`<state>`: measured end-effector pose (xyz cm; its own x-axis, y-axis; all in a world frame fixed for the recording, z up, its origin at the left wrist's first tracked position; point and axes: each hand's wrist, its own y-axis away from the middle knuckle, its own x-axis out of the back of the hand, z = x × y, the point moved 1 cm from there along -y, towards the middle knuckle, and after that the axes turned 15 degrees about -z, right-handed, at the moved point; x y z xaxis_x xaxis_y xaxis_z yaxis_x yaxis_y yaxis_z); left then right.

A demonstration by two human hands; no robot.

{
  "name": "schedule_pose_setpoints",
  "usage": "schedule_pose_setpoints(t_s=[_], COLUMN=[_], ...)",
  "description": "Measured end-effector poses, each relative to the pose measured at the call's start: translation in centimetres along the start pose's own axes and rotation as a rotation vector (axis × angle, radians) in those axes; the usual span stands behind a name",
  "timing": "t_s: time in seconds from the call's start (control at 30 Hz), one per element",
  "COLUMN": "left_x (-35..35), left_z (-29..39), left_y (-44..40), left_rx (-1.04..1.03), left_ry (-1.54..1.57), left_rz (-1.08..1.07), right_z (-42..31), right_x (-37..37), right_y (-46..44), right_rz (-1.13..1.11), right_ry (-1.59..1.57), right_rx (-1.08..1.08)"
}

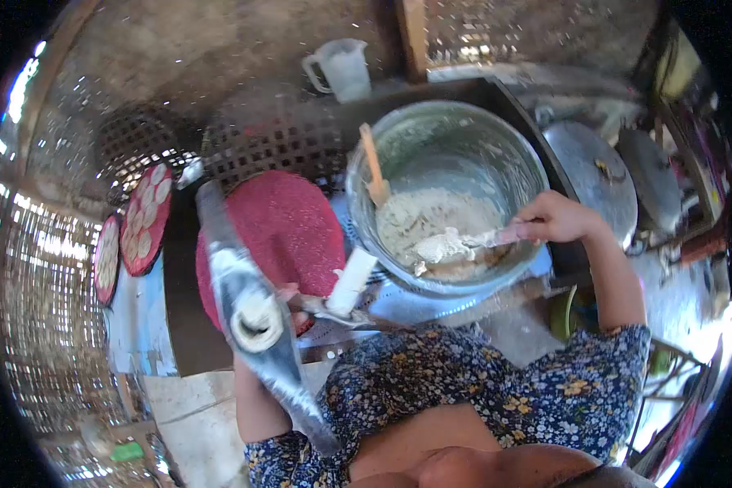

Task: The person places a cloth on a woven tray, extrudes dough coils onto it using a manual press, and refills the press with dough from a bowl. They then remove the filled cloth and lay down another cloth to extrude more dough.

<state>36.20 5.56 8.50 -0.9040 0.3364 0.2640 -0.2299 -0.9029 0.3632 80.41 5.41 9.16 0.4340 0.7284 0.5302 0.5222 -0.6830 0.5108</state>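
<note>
My right hand (pixel 551 218) is closed round the end of a spoon, whose dough-covered head (pixel 441 244) is over the pale batter (pixel 431 215) in a large metal pot (pixel 455 110). Against the pot's left inner wall leans a wooden spatula (pixel 372 167). My left hand (pixel 294 299) shows only in part behind a long metal press (pixel 256 325) with white dough in its round opening; what its fingers grip is hidden. Behind the press lies a round pink mat (pixel 289 224), and a white cylinder (pixel 351 281) is between mat and pot.
A translucent jug (pixel 346 69) stands beyond the pot. Round metal lids (pixel 594 175) are at the right. Two pink rounds (pixel 146 220) carrying pale discs lean at the left, near woven baskets (pixel 276 142). A woven wall (pixel 49 276) borders the left side.
</note>
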Motion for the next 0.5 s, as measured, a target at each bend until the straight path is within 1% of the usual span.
schedule_pose_setpoints(t_s=[0.07,0.13,0.17,0.2,0.23,0.3,0.33,0.43,0.47,0.5], left_x=[0.2,-0.1,-1.2,-2.2,-3.2,-3.9,-4.1,-4.3,-4.4,-4.5], left_z=[-1.2,-2.5,-0.8,1.0,3.1,4.7,4.9,5.6,5.7,5.9], left_y=[-0.9,-2.6,-2.9,-3.2,-2.7,-2.5,-2.8,-3.1,-2.9,-2.7], left_rx=[0.035,-0.359,-0.434,-0.485,-0.482,-0.507,-0.482,-0.487,-0.493,-0.497], left_ry=[0.489,0.335,0.011,-0.308,-0.524,-0.655,-0.653,-0.65,-0.698,-0.744], left_rz=[-0.275,-0.345,-0.25,-0.114,-0.049,-0.088,-0.083,-0.081,-0.078,-0.078], right_z=[-1.9,-4.0,-4.9,-6.6,-7.2,-8.7,-9.8,-12.4,-13.2,-14.4], right_x=[0.3,0.9,1.4,1.8,2.1,2.3,2.3,3.0,3.2,3.5], right_y=[0.7,0.7,0.6,0.7,0.3,-0.3,-0.3,0.1,0.6,1.1], right_rz=[0.053,0.121,0.152,0.159,0.145,0.133,0.099,0.122,0.23,0.291], right_ry=[-0.086,-0.065,-0.06,-0.097,-0.042,0.062,0.121,0.444,0.603,0.717], right_rx=[0.152,0.28,0.348,0.36,0.388,0.429,0.449,0.355,0.33,0.351])
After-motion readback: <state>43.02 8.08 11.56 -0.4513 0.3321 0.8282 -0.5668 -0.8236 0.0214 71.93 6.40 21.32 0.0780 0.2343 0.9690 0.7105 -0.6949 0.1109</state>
